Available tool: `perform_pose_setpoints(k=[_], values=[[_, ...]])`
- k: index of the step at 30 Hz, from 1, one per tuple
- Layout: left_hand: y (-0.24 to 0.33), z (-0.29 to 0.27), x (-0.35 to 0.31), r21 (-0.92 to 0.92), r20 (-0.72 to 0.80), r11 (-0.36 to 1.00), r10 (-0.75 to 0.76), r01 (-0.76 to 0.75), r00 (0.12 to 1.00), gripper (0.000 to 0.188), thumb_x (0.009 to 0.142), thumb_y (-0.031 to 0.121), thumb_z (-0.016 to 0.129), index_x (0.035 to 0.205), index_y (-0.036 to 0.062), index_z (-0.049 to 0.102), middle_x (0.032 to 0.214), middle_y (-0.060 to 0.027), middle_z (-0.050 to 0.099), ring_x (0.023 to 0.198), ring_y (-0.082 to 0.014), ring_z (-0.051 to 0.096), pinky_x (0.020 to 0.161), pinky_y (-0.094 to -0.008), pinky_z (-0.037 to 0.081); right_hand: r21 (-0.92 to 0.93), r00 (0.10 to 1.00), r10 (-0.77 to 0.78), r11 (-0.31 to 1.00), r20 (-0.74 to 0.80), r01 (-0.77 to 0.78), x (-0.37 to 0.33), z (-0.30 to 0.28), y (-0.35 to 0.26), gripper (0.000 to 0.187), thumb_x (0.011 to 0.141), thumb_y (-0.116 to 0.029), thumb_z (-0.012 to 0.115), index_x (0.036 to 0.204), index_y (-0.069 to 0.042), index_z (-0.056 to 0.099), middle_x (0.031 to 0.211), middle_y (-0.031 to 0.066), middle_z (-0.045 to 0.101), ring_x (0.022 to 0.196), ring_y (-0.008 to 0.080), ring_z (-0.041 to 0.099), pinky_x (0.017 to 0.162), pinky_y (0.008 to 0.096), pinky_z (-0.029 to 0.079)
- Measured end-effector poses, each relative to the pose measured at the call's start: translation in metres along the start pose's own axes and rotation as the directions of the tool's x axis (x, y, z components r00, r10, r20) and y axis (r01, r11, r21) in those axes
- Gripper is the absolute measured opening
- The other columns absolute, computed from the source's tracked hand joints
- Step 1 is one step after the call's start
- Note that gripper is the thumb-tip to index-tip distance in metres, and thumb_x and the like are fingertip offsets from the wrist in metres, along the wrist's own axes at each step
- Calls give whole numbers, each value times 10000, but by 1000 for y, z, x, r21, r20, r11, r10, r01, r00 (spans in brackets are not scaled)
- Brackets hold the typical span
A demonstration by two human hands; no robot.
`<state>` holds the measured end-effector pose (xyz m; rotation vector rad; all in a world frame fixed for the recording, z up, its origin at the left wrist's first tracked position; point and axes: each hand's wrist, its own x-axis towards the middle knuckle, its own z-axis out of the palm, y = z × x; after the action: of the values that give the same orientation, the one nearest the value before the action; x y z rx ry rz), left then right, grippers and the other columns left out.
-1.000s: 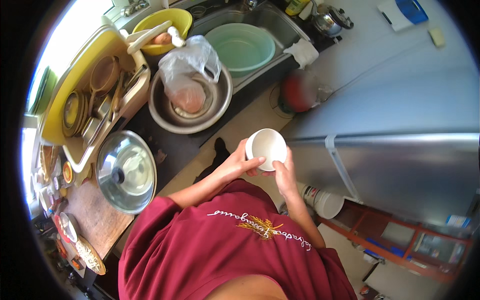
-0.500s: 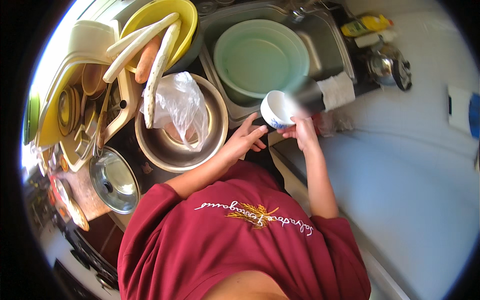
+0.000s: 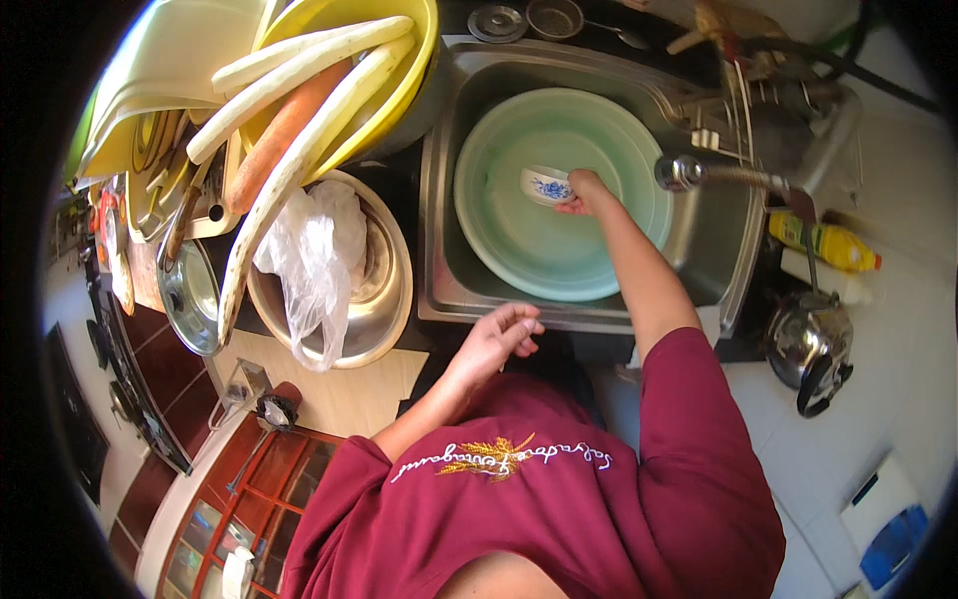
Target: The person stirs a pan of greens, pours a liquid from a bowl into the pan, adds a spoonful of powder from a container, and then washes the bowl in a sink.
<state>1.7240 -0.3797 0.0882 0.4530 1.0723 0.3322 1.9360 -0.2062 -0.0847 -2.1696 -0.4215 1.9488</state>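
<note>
My right hand [image 3: 587, 193] grips a small white bowl [image 3: 546, 187] with a blue flower pattern. It holds the bowl tilted inside a large pale green basin [image 3: 469, 235], which appears to contain water. The basin sits in a stainless steel sink [image 3: 439, 270]; whether the bowl touches the water I cannot tell. Before the sink's near edge hovers my left hand [image 3: 501, 341], empty, its fingers loosely bent and apart. To its left stands a metal bowl [image 3: 401, 290] with a crumpled clear plastic bag [image 3: 317, 265] in it.
Several long peeled white roots [image 3: 289, 190] and a carrot [image 3: 284, 135] lie across a yellow basin [image 3: 427, 45], jutting over the metal bowl. A faucet [image 3: 733, 175] reaches over the sink's right side. Right of it are a yellow bottle [image 3: 833, 247] and a kettle [image 3: 810, 339].
My right hand has carried the bowl from the sink's near edge into the green basin. The left hand has drawn back from the bowl. The view has shifted and turned.
</note>
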Motion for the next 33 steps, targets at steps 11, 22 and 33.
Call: perform_pose_setpoints(k=[11, 22, 33], values=[[34, -24, 83, -114, -196, 988, 79, -103, 977, 347, 896, 203, 530, 1174, 5, 468, 979, -85, 605, 733, -126, 579, 673, -254, 476, 207, 743, -425, 780, -517, 590, 74, -4, 23, 487, 778, 31, 424, 1257, -51, 404, 1157, 169, 509, 937, 327, 587, 561, 375, 574], [63, 4, 161, 13, -293, 893, 434, -451, 852, 530, 818, 132, 596, 1270, -14, 360, 1120, -128, 543, 941, -197, 575, 792, -305, 480, 367, 715, -680, 631, -162, 683, -91, 8, 24, 578, 809, -2, 513, 1344, -30, 297, 1276, 130, 429, 1082, 230, 518, 843, 321, 486], [61, 20, 118, -135, -318, 911, 334, -391, 887, 482, 765, 30, 523, 1220, -29, 375, 1106, -170, 517, 959, -235, 566, 746, -339, 513, -601, 480, -877, 402, -36, 690, -125, -11, 19, 300, 885, -145, 475, 1139, 14, 490, 856, 271, 605, 821, 435, 584, 702, 477, 471]])
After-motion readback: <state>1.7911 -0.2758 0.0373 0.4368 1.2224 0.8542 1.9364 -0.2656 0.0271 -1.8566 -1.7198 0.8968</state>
